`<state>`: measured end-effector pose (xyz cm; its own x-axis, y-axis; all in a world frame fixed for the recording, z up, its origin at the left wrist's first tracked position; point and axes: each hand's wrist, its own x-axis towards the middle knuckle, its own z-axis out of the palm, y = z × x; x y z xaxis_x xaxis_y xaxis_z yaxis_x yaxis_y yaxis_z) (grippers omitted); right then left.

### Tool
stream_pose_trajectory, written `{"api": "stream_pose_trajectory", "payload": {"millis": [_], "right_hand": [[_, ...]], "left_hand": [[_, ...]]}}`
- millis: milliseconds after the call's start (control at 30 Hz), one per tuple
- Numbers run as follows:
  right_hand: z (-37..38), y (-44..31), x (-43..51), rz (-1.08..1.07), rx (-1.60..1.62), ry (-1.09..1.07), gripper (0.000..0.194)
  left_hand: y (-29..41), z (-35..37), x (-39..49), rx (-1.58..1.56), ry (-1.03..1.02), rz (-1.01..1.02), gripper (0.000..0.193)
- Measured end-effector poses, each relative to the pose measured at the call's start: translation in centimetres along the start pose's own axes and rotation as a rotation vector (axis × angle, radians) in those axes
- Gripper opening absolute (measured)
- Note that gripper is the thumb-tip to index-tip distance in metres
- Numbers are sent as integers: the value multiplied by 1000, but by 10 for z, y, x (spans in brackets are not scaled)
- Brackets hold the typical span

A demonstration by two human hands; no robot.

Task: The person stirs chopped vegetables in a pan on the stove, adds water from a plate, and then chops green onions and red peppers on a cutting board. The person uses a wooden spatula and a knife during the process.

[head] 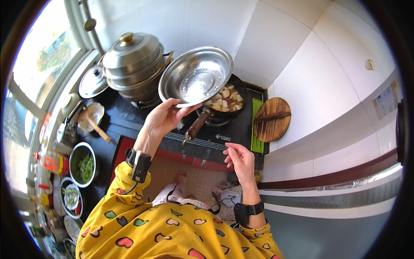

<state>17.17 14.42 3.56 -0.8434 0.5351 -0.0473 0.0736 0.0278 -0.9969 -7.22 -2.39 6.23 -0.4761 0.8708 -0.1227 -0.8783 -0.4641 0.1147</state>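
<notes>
My left hand [166, 118] grips the near rim of a stainless steel basin [197, 76], which is tilted and holds only some water drops. The basin hangs above the stove and hides part of a dark wok [244, 94]. In the wok, pale cut chunks [223, 103] lie in brownish liquid; its wooden handle [198, 125] points toward me. My right hand [241, 160] is bent with fingers apart, holds nothing, and hovers near the front edge of the black stove [213, 137].
A tall lidded steamer [136, 61] stands left of the wok. A round wooden lid [272, 119] leans at the right by a green strip [257, 126]. Leftward are a bowl with a wooden-handled utensil [97, 128], a bowl of chopped greens [82, 165] and several bottles [53, 163].
</notes>
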Motion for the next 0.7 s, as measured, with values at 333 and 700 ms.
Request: {"api": "stream_pose_trajectory", "payload": {"millis": [333,700], "right_hand": [[100,11,-41,76,158,-576,42],[217,90,-82,202,-136,-746,31]], "left_hand": [[-53,-81,-220,351,424,488,28],[-100,-139,-367,363,746,616,49]]}}
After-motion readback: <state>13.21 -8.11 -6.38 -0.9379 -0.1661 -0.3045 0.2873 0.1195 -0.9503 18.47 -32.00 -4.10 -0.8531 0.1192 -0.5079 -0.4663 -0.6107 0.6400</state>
